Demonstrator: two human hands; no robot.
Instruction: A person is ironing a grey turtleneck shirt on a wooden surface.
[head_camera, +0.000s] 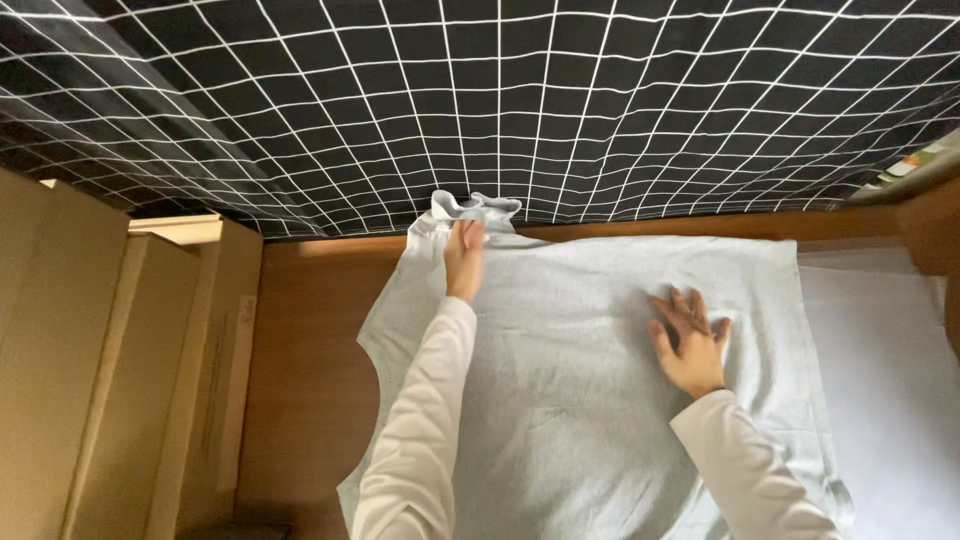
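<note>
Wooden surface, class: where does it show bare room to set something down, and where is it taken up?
Bare wood lies between the cardboard boxes and the grey garment, plus a thin strip below the checked cloth. The middle is covered: the left hand is at the garment's far edge, the right hand lies flat on it. White sheet fills the right.

A single head-worn camera looks steeply down and forward from close above the brown wooden surface (310, 400). Both sleeved forearms enter from the bottom edge. The black white-gridded cloth (500, 100) fills the far top, probably a bed cover. No second view shares anything.
</note>
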